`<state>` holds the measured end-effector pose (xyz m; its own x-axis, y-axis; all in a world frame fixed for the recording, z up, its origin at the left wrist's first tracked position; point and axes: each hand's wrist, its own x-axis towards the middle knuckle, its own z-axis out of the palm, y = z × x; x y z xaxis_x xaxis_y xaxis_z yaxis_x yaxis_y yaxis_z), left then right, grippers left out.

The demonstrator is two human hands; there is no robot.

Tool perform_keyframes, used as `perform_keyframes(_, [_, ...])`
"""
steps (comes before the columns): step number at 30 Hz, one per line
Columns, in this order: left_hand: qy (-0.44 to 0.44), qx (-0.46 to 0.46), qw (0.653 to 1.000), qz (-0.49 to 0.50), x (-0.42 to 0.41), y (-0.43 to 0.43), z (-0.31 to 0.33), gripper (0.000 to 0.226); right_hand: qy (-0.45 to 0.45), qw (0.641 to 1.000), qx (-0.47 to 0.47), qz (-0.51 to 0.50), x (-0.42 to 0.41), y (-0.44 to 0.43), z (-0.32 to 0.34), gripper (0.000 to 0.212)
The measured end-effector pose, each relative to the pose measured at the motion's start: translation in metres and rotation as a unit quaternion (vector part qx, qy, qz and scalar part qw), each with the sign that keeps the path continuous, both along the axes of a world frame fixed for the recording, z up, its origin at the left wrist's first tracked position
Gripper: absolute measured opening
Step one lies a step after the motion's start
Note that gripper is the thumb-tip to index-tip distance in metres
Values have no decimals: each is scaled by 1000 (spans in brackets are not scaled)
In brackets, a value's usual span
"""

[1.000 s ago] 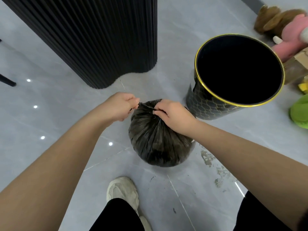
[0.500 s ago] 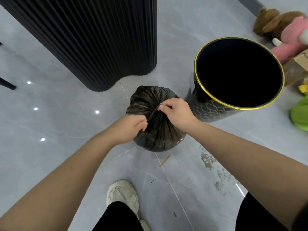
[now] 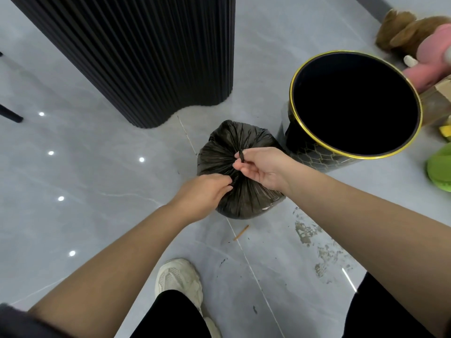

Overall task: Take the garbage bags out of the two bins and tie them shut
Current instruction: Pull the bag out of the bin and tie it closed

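Note:
A full black garbage bag [image 3: 229,147] sits on the grey tiled floor, its top gathered into a twisted neck. My right hand [image 3: 262,168] pinches the twisted end of the neck between thumb and fingers, palm turned up. My left hand [image 3: 206,191] presses its closed fingertips against the gathered plastic just below and left of that neck. To the right of the bag stands a black bin [image 3: 322,152] with a gold rim, tilted toward me, its inside dark with no bag visible. Only this one bin is in view.
A tall black ribbed column [image 3: 136,57] stands behind the bag at left. Plush toys [image 3: 415,32] and a green object [image 3: 440,168] lie at the right edge. A thin wooden stick [image 3: 241,232] and dirt smears [image 3: 307,231] mark the floor near my white shoe [image 3: 179,279].
The bag sits farther from me than a second ago. My left hand dropped from beside the neck to below it, and my right hand turned palm-up, pinching the twisted end.

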<state>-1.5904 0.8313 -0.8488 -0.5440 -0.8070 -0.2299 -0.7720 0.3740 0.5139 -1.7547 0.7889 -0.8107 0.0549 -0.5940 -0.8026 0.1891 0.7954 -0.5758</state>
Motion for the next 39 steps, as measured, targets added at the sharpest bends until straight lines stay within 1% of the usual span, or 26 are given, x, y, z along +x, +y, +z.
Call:
perform_keyframes(3, [-12,-10,1000,3,5,-4,5,22,28,998,-24,42,0,2,3,19])
perform_keyframes(5, [-18,3,1000,5,10,-7,6,24,57,992,-59,100,-3,4,5,19])
perform_keyframes(7, [1,25,999,34,15,-8,9,26,84,977,-101,167,-6,5,8,17])
perform_keyframes(10, [83,81,983,144,21,-15,15,27,137,938,-167,271,-13,8,13,15])
perform_keyframes(11, [107,96,973,182,21,-18,17,27,153,919,-190,310,-14,10,15,16])
perform_keyframes(12, [127,104,963,212,21,-23,20,27,173,893,-217,355,-16,11,18,18])
perform_keyframes(13, [142,110,955,236,20,-27,22,28,205,852,-253,411,-16,13,22,18])
perform_keyframes(14, [155,116,948,255,19,-32,24,28,246,789,-299,477,-16,14,24,19])
perform_keyframes(15, [165,121,942,268,17,-37,26,28,289,709,-343,544,-15,15,25,19])
perform_keyframes(16, [174,127,937,277,15,-42,27,27,334,620,-378,602,-13,15,24,20])
perform_keyframes(17, [184,133,932,282,12,-46,29,25,372,539,-400,641,-11,16,22,19])
perform_keyframes(18, [196,141,927,286,10,-50,29,24,400,482,-415,660,-10,17,17,18])
perform_keyframes(19, [207,151,923,287,7,-53,30,24,417,454,-425,663,-9,19,14,18])
perform_keyframes(20, [216,166,919,285,4,-56,30,23,425,447,-430,660,-9,21,13,18])
perform_keyframes(22, [219,218,910,275,-3,-59,28,19,415,455,-452,645,-12,24,14,21])
perform_keyframes(23, [223,258,899,273,-7,-60,27,17,403,459,-476,633,-14,26,14,22])
perform_keyframes(26, [245,384,843,286,-12,-59,25,19,388,454,-511,619,-19,28,10,25])
perform_keyframes(28, [252,430,820,283,-8,-59,25,21,379,461,-506,623,-22,29,6,27])
perform_keyframes(29, [250,445,815,272,-6,-60,25,25,374,465,-504,624,-24,29,6,28])
perform_keyframes(30, [240,455,818,256,-5,-60,25,31,369,465,-508,624,-25,29,7,29])
perform_keyframes(33, [192,450,849,200,-5,-60,26,44,345,458,-546,610,-24,32,5,22])
perform_keyframes(35, [175,427,871,170,-9,-59,26,43,333,457,-562,603,-21,33,0,21])
perform_keyframes(37, [177,390,887,170,-13,-56,24,44,321,468,-583,581,-19,32,-5,20])
perform_keyframes(39, [204,362,889,194,-14,-52,23,39,325,485,-596,551,-20,29,-7,18])
